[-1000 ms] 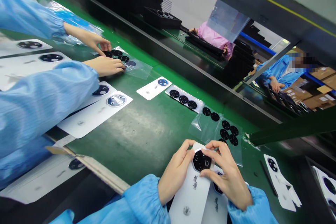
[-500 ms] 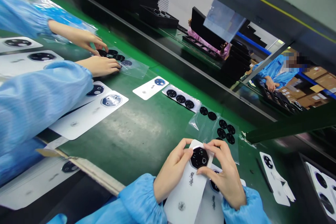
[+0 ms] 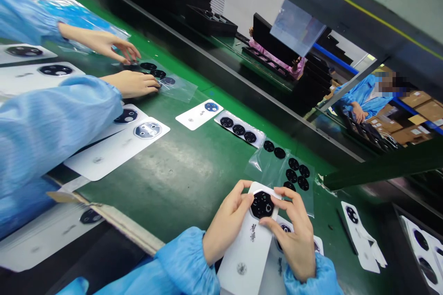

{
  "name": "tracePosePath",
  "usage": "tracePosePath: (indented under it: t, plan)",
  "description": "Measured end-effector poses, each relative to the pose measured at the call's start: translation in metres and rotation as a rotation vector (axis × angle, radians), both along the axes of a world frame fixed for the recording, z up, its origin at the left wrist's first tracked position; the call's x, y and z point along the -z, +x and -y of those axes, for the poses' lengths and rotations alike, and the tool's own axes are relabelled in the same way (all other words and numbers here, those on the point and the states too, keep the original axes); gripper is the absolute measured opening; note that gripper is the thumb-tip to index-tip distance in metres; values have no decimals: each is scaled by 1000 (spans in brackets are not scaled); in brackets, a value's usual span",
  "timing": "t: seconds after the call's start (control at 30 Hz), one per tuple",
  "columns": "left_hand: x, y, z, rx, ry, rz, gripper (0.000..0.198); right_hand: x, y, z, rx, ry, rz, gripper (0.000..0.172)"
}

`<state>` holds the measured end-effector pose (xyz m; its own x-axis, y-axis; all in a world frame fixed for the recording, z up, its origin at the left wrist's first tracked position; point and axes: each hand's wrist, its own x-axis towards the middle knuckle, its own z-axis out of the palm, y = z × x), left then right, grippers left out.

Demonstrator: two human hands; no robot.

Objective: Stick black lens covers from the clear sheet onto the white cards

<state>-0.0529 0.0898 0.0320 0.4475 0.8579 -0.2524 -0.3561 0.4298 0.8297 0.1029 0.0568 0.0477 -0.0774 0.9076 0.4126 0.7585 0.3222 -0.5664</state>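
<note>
A white phone-shaped panel (image 3: 255, 249) with dark characters and a round emblem is tilted up in front of me. My left hand (image 3: 230, 219) grips its upper left edge, fingers closed. On the panel's top part sits a black octagonal camera piece (image 3: 262, 204) with lens circles. My right hand (image 3: 294, 230) has its thumb and index finger at the right side of that piece, with another fingertip at the panel's top corner. Behind this hand, partly hidden, lies a second white panel (image 3: 277, 269) with its own dark camera area.
Clear film (image 3: 294, 198) with several black camera pieces lies beyond my hands, near a white strip (image 3: 238, 130) bearing three. A small white panel (image 3: 200, 114) is farther left. A co-worker's hands (image 3: 134, 84) handle similar pieces at left. A green beam (image 3: 380, 166) crosses at right.
My right hand has shifted slightly, its index finger moving from the panel's top edge down to the right side of the black piece. The co-worker's far hand has moved slightly left.
</note>
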Motion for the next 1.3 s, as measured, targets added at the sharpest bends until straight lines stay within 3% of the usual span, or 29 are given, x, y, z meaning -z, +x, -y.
tracePosePath:
  t: [0.53,0.77,0.87,0.93,1.03,1.13,1.3]
  plan:
    - [5,1,0,-18,83,30,29,1,-2,-2,-62,69,46,26]
    - [2,2,0,-45,36,61,28,2,2,-4,-118,68,51,39]
    - [1,2,-1,-52,12,84,31,1,5,-4,-116,-27,-23,36]
    - [0,2,-3,-52,-5,109,33,-3,6,-4,-40,-128,-161,30]
    - [0,2,-6,-47,-49,138,35,-11,6,-5,105,-377,-454,30]
    - [-3,2,-7,-13,-101,141,39,-20,3,-5,66,-648,-684,34]
    - [-9,-2,-6,99,-146,123,43,-27,0,-4,38,-664,-796,33]
